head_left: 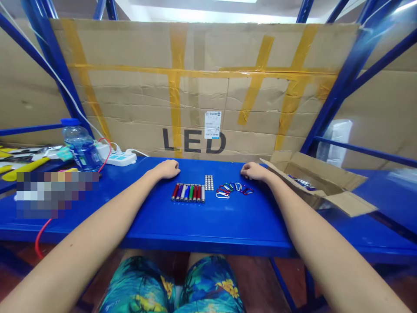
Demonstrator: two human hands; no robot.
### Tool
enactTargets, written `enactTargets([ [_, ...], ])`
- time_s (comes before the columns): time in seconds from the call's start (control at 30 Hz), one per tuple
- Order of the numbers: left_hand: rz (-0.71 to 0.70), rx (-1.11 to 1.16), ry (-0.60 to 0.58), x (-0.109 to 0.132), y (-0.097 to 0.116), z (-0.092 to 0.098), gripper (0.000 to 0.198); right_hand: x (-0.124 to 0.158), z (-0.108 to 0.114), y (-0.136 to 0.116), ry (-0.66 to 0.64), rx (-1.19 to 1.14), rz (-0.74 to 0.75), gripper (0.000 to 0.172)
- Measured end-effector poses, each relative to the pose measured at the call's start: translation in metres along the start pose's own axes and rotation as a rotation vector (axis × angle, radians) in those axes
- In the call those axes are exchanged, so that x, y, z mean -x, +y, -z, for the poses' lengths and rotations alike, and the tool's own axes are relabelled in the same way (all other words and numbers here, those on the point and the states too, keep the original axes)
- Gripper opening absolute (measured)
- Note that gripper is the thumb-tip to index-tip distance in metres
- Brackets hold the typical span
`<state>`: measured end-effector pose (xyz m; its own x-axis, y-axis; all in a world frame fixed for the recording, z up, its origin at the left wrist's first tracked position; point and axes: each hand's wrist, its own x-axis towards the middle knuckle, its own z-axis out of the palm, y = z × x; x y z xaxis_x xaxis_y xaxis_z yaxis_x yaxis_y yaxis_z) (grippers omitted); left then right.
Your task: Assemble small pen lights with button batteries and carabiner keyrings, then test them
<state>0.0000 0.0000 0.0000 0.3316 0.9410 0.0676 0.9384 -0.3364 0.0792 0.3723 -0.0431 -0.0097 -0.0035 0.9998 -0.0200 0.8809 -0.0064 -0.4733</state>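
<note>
My left hand (167, 168) rests palm down on the blue table (208, 226), fingers loosely curled, holding nothing. My right hand (253, 171) lies the same way at the right, fingertips close to a cluster of coloured carabiner clips (233, 190). Between the hands lies a row of several small coloured flashlights (188, 192), side by side. A neat block of small silver button batteries (209, 182) sits just right of them. Neither hand touches these items.
An open cardboard box (321, 182) stands at the right with items inside. At the left are a water bottle (80, 145), a white power strip (119, 157) and a red cable (41, 237). A taped cardboard wall marked LED (195, 87) backs the table.
</note>
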Motion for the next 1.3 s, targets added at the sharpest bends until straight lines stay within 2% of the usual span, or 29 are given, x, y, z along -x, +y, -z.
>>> enactTargets([
  [0.17,0.009,0.004,-0.004,0.001,0.001,0.000,0.022,0.001,0.000,-0.003,0.001,0.067,0.002,0.011],
  [0.27,0.064,0.022,0.006,-0.002,0.000,-0.002,0.020,0.002,-0.001,-0.005,-0.001,0.082,-0.012,0.011],
  [0.4,0.157,0.134,0.095,-0.001,0.009,-0.002,0.015,0.004,0.001,-0.012,0.064,0.104,-0.084,0.011],
  [0.47,0.085,0.255,0.153,0.004,0.022,0.002,0.014,0.007,0.003,-0.020,0.164,0.150,-0.062,0.011],
  [0.5,0.001,0.321,0.164,0.007,0.029,0.005,0.014,0.008,0.004,-0.026,0.208,0.172,-0.022,0.011],
  [0.57,-0.201,0.433,0.106,0.016,0.047,0.011,0.018,0.013,0.005,-0.040,0.228,0.148,0.089,0.014],
  [0.63,-0.333,0.483,0.009,0.025,0.063,0.016,0.020,0.023,0.004,-0.058,0.175,0.048,0.260,0.016],
  [0.73,-0.396,0.464,-0.052,0.034,0.077,0.018,0.017,0.042,-0.002,-0.087,-0.083,-0.076,0.517,0.021],
  [0.8,-0.420,0.449,-0.060,0.037,0.081,0.018,0.016,0.055,-0.007,-0.101,-0.251,-0.107,0.577,0.025],
  [0.9,-0.425,0.430,-0.079,0.038,0.080,0.016,0.016,0.067,-0.015,-0.114,-0.368,-0.100,0.592,0.030],
  [1.1,-0.418,0.413,-0.072,0.038,0.081,0.013,0.015,0.070,-0.023,-0.118,-0.396,-0.039,0.569,0.034],
  [1.3,-0.401,0.378,-0.042,0.037,0.081,0.011,0.014,0.066,-0.028,-0.117,-0.388,-0.045,0.604,0.029],
])
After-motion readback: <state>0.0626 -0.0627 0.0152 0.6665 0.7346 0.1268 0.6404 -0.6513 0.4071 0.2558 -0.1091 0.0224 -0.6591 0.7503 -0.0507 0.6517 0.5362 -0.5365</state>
